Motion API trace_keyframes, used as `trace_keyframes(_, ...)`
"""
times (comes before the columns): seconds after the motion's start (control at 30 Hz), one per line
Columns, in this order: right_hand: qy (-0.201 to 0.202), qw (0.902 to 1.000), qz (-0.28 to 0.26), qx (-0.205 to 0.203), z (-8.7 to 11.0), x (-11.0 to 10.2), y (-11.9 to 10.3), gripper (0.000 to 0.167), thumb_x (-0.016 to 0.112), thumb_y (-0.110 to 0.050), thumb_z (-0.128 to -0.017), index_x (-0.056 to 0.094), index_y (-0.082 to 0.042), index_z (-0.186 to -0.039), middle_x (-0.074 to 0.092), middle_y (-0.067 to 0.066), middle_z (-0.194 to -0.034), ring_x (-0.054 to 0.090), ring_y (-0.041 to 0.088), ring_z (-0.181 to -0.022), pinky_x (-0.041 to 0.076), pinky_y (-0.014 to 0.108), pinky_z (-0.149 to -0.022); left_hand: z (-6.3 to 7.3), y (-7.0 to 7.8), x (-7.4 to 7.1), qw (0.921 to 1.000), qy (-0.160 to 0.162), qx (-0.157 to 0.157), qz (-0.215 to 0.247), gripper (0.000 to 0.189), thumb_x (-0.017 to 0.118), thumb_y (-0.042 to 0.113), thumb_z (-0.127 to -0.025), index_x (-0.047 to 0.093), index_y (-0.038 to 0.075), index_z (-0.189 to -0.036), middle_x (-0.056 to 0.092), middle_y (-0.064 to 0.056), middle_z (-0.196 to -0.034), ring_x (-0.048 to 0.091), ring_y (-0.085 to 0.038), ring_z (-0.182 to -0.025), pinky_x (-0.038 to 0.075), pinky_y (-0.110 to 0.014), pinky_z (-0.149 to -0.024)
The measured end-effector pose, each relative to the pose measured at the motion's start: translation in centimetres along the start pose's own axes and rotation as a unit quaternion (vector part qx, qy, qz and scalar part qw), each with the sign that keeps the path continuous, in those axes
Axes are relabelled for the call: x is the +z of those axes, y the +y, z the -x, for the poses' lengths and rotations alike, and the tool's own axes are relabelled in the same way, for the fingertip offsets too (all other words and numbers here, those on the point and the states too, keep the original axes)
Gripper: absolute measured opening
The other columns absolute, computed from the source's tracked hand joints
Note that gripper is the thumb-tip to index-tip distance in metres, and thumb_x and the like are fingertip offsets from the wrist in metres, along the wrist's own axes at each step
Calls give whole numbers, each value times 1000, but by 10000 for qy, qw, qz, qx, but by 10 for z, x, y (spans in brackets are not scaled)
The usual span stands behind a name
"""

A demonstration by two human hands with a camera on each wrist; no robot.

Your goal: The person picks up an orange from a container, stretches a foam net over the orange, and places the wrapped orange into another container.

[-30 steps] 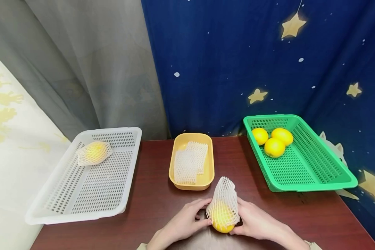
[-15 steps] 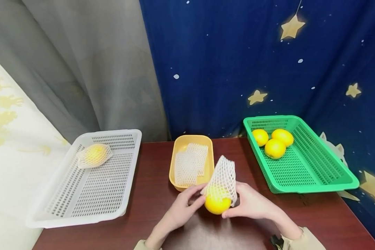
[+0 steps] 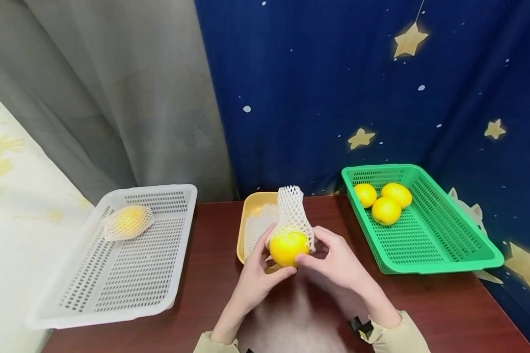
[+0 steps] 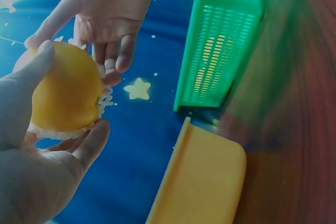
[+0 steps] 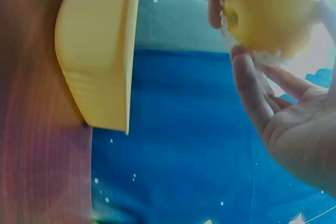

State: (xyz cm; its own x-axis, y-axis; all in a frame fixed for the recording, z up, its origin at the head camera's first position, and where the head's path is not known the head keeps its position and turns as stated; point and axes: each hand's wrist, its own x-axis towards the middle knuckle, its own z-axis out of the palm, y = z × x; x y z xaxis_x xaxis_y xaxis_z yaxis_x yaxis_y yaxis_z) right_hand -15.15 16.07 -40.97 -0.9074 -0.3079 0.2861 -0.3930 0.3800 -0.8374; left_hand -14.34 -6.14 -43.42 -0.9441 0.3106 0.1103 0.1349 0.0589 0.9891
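A yellow orange is held up off the table between both hands. A white foam net sleeve covers its far side and stands up loose above it, while the near side is bare. My left hand grips the orange from the left, thumb underneath and fingers along the net's edge. From the right, my right hand pinches it, thumb on the bare skin and fingers at the sleeve's rim. In the left wrist view the bare orange shows with the net bunched around its edge.
Behind the hands stands a yellow tray with foam nets, partly hidden. At left, a white basket holds one netted fruit. A green basket at right contains several oranges. Curtains hang behind the table.
Both hands have lifted the orange and moved it forward and left, toward the yellow tray. It has tipped, so more bare skin faces the head camera and the sleeve's loose end points up.
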Motion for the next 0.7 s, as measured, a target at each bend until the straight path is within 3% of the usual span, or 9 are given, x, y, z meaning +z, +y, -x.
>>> trace_keyframes(0.1,276,9987,392,-176,1,6,-2,30,87,-24,-88,72,-14,-112,66,-2,-97,67,4,-89,63,24,-82,-1,-2,-1,9998,177,-31,13,95,89,18,-85,35,27,-163,50,-4,-159,62,-21,-125,55,-17,-101)
trace_keyframes(0.2,496,9963,618,-331,3,9,-5,32,88,-24,-86,73,-16,-114,66,-6,-102,64,4,-90,62,23,-82,-1,-3,-4,9998,190,-65,11,91,89,16,-85,39,23,-160,56,-7,-153,64,-19,-121,57,-19,-98)
trace_keyframes(0.4,774,9958,81,-479,5,11,-8,41,83,-12,-90,73,-13,-130,71,1,-121,67,3,-102,63,22,-85,0,-5,-7,9996,151,-224,-77,83,87,22,-88,41,17,-157,62,-11,-146,66,-20,-118,57,-20,-95)
trace_keyframes(0.53,1182,9900,93,-762,4,12,-6,30,79,-5,-92,77,-11,-121,75,3,-112,68,2,-97,61,18,-81,-1,-4,-8,9995,133,-296,-34,87,86,24,-89,37,23,-161,62,-9,-147,67,-22,-115,57,-19,-93)
trace_keyframes(0.7,1731,9737,654,-1333,3,13,-3,25,76,2,-92,79,-10,-114,76,3,-103,65,4,-90,55,11,-78,-2,-3,-6,9996,106,-265,-82,85,85,22,-89,39,22,-160,64,-9,-144,68,-21,-110,58,-21,-91)
